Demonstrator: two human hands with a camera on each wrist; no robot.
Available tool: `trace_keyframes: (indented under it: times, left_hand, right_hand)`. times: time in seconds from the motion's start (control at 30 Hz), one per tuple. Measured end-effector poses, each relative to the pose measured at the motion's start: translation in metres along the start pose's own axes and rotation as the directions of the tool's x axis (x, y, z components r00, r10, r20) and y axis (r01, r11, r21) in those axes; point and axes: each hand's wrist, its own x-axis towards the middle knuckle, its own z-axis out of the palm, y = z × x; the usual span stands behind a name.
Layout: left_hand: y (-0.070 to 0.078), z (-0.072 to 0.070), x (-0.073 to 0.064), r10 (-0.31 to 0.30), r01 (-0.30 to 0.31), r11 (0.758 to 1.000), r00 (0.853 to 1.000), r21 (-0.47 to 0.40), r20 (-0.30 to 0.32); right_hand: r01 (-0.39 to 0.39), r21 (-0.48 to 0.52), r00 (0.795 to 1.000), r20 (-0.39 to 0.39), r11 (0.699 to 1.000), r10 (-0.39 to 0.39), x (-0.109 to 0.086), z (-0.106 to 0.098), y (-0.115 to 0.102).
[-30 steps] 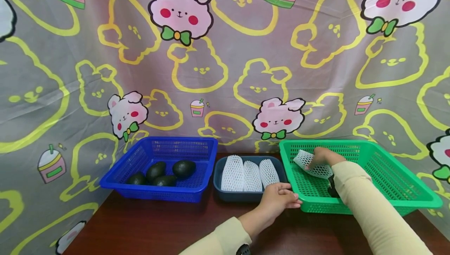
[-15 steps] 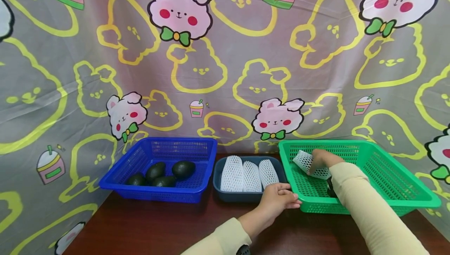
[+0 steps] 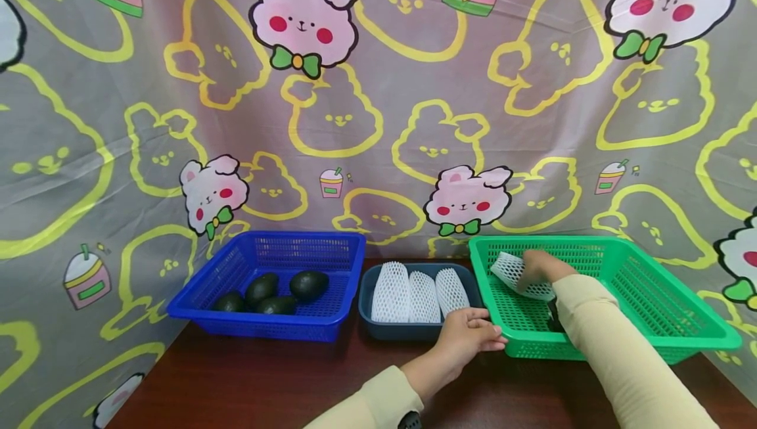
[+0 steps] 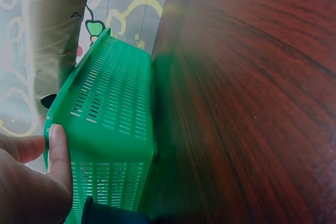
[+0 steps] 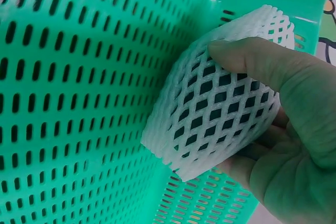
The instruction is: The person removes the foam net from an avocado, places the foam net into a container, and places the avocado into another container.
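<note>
In the green basket, my right hand holds a white foam net sleeve. A dark thing shows through its mesh in the right wrist view, where the thumb lies over the foam net and the other fingers curl beneath it. The net's lower end is near the perforated basket wall. My left hand pinches the basket's near left corner; the left wrist view has thumb and finger on either side of the green rim.
Between the baskets, a dark blue-grey tray bears white foam nets side by side. To the left stands a blue basket with several dark green avocados. All stand on a reddish-brown table before a patterned cloth.
My right hand has shifted slightly on the foam net, and more of the net's far left end shows beside the fingers. My left hand has stayed on the green rim.
</note>
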Motion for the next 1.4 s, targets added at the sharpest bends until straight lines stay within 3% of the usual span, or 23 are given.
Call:
trace_keyframes:
  times: [0.3,0.67,0.97,1.23,1.4]
  left_hand:
    - [0.001,0.000,0.001,-0.022,0.022,1.000,1.000,0.017,-0.010]
    - [0.000,-0.001,0.001,-0.025,0.025,1.000,1.000,0.014,0.001]
    - [0.003,0.000,0.002,-0.015,0.015,1.000,1.000,0.013,0.002]
    - [0.003,-0.001,0.001,-0.027,0.027,1.000,0.999,0.013,0.021]
    - [0.005,-0.004,0.000,-0.039,0.038,0.999,0.997,0.018,0.070]
  right_hand:
    - [0.047,-0.023,0.999,-0.010,0.999,-0.048,-0.002,-0.017,-0.006]
    - [0.088,-0.069,0.996,0.006,0.994,-0.087,-0.013,-0.054,-0.019]
    - [0.159,-0.082,0.983,-0.084,0.984,-0.166,-0.037,-0.084,-0.044]
    - [0.256,-0.083,0.948,-0.173,0.963,-0.267,-0.064,-0.091,-0.062]
    - [0.273,-0.082,0.940,-0.188,0.959,-0.284,-0.084,-0.091,-0.078]
